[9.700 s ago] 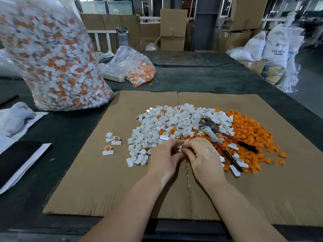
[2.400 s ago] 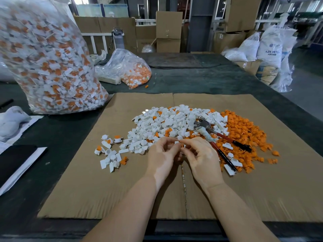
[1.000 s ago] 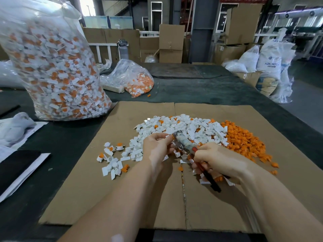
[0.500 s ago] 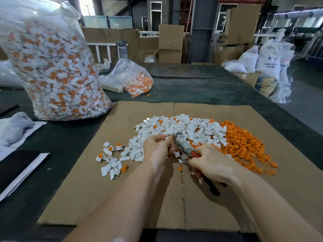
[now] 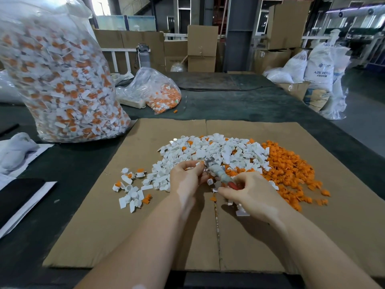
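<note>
Pliers (image 5: 216, 173) handles hidden inside right hand (image 5: 253, 198), small piece (image 5: 202, 163) in left hand (image 5: 187, 180) indistinct, bag (image 5: 58, 80) cropped top-left

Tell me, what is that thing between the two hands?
Grey tape-wrapped metal pliers with red handles, gripped by the right hand, pointing toward the left hand; the head view shows it.

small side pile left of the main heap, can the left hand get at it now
Probably yes: the side pile lies on open cardboard just left of the left hand, nothing between them, though that hand is busy pinching at the pliers' tip.
</note>
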`<state>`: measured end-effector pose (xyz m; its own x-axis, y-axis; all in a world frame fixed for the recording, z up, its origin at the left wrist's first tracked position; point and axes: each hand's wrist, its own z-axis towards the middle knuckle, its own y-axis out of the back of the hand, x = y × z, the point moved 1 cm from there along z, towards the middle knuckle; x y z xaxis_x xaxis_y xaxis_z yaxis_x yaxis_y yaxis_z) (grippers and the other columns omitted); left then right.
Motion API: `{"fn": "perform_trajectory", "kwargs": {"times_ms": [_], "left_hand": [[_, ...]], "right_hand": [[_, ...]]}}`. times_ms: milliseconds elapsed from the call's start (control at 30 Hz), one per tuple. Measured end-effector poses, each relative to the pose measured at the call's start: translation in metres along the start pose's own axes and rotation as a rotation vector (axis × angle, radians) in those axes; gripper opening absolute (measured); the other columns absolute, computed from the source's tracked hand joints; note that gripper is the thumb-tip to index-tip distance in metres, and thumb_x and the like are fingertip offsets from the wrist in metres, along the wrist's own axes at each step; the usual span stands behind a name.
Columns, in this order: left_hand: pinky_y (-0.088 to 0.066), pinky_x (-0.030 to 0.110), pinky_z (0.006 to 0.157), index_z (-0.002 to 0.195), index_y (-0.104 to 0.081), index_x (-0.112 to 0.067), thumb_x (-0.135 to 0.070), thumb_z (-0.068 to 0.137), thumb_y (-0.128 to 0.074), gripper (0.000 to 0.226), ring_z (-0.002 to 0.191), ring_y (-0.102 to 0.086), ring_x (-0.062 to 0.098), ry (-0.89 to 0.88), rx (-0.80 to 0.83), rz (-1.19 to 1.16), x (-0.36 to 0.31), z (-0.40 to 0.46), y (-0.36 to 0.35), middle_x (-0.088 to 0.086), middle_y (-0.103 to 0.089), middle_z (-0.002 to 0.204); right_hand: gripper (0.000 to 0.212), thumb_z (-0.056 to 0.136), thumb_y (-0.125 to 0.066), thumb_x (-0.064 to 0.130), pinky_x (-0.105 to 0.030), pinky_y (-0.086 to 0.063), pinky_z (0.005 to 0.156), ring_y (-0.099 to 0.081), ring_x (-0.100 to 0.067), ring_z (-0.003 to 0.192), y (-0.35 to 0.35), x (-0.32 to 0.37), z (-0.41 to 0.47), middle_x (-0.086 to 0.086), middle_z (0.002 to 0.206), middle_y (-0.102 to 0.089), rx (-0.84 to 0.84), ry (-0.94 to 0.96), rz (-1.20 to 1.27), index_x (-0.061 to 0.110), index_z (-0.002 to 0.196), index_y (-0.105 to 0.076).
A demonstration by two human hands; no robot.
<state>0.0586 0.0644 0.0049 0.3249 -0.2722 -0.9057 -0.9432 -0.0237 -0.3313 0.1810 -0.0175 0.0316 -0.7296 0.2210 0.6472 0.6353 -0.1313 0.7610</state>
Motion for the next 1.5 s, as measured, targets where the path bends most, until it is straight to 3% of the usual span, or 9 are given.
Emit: {"fn": "perform_trajectory", "kwargs": {"times_ms": [67,233,467,600,700,800,967,1133,1500], "left_hand": [[-0.057,0.037,0.063,0.091,-0.059,-0.006,-0.001,0.089,-0.060,0.005,0.047,-0.057,0.012,-0.030,0.033,0.052,0.004,0.000,0.006,0.011,-0.061,0.067],[-0.052,0.018,0.060,0.108,-0.067,-0.009,-0.004,0.093,-0.054,0.020,0.054,-0.056,0.004,-0.204,0.140,0.403,0.015,-0.002,0.017,0.002,-0.064,0.074],[-0.045,0.040,0.100,0.118,-0.065,-0.018,-0.011,0.096,-0.051,0.028,0.110,-0.059,0.027,-0.310,0.178,0.671,0.015,-0.007,0.018,0.009,-0.067,0.112],[-0.047,0.038,0.097,0.116,-0.065,-0.022,-0.012,0.095,-0.053,0.027,0.106,-0.061,0.025,-0.317,0.173,0.650,0.019,-0.007,0.021,0.007,-0.067,0.109],[-0.051,0.033,0.087,0.107,-0.066,-0.026,-0.012,0.093,-0.056,0.023,0.089,-0.062,0.021,-0.331,0.163,0.609,0.021,-0.006,0.021,0.000,-0.066,0.089],[-0.053,0.038,0.084,0.099,-0.066,-0.027,-0.010,0.091,-0.058,0.021,0.078,-0.061,0.018,-0.322,0.158,0.569,0.022,-0.006,0.022,-0.001,-0.064,0.079],[-0.051,0.027,0.086,0.110,-0.068,-0.021,-0.006,0.087,-0.061,0.028,0.091,-0.064,0.016,-0.329,0.216,0.582,0.022,-0.009,0.027,-0.002,-0.068,0.091],[-0.044,0.006,0.071,0.113,-0.066,-0.021,-0.004,0.079,-0.071,0.038,0.073,-0.058,-0.002,-0.408,0.298,0.691,0.021,-0.013,0.024,-0.009,-0.067,0.089],[-0.037,0.000,0.072,0.116,-0.065,-0.022,-0.016,0.084,-0.069,0.032,0.078,-0.053,-0.002,-0.507,0.260,0.880,0.022,-0.015,0.021,-0.009,-0.064,0.096]], "right_hand": [[0.035,0.075,-0.066,0.054,-0.024,-0.038,0.057,-0.055,-0.010,0.076,0.003,-0.008,0.003,0.004,0.084,-0.059,-0.119,-0.034,-0.069,0.022,0.087,-0.060],[0.053,0.077,-0.063,0.058,-0.031,-0.041,0.076,-0.049,-0.022,0.104,0.011,-0.033,0.019,-0.005,0.104,-0.056,-0.368,-0.083,-0.365,0.016,0.107,-0.060],[0.067,0.079,-0.045,0.071,-0.032,-0.041,0.088,-0.048,-0.022,0.106,0.010,-0.054,0.031,-0.004,0.111,-0.056,-0.385,-0.092,-0.609,0.016,0.117,-0.056],[0.066,0.084,-0.047,0.063,-0.045,-0.032,0.101,-0.047,-0.029,0.117,0.004,-0.043,0.024,-0.011,0.124,-0.054,-0.471,-0.053,-0.775,0.014,0.128,-0.051],[0.039,0.075,-0.078,0.023,-0.047,-0.050,0.078,-0.062,-0.033,0.090,-0.014,-0.023,0.017,-0.014,0.098,-0.065,-0.663,0.375,-0.529,0.006,0.108,-0.066],[0.021,0.073,-0.076,0.002,-0.039,-0.055,0.068,-0.063,-0.028,0.077,-0.038,-0.007,0.007,-0.008,0.084,-0.067,-0.554,0.602,-0.304,0.006,0.093,-0.071],[0.008,0.077,-0.071,-0.002,-0.033,-0.052,0.066,-0.061,-0.024,0.074,-0.051,-0.010,0.006,-0.006,0.076,-0.064,-0.508,0.538,-0.166,0.006,0.079,-0.069],[0.005,0.082,-0.067,0.001,-0.021,-0.045,0.071,-0.060,-0.018,0.079,-0.052,-0.010,0.006,-0.004,0.079,-0.064,-0.521,0.470,-0.067,0.005,0.081,-0.066],[0.007,0.078,-0.072,0.002,-0.025,-0.046,0.066,-0.059,-0.020,0.078,-0.051,-0.010,0.003,-0.003,0.076,-0.063,-0.551,0.450,-0.115,0.006,0.078,-0.066]]}}
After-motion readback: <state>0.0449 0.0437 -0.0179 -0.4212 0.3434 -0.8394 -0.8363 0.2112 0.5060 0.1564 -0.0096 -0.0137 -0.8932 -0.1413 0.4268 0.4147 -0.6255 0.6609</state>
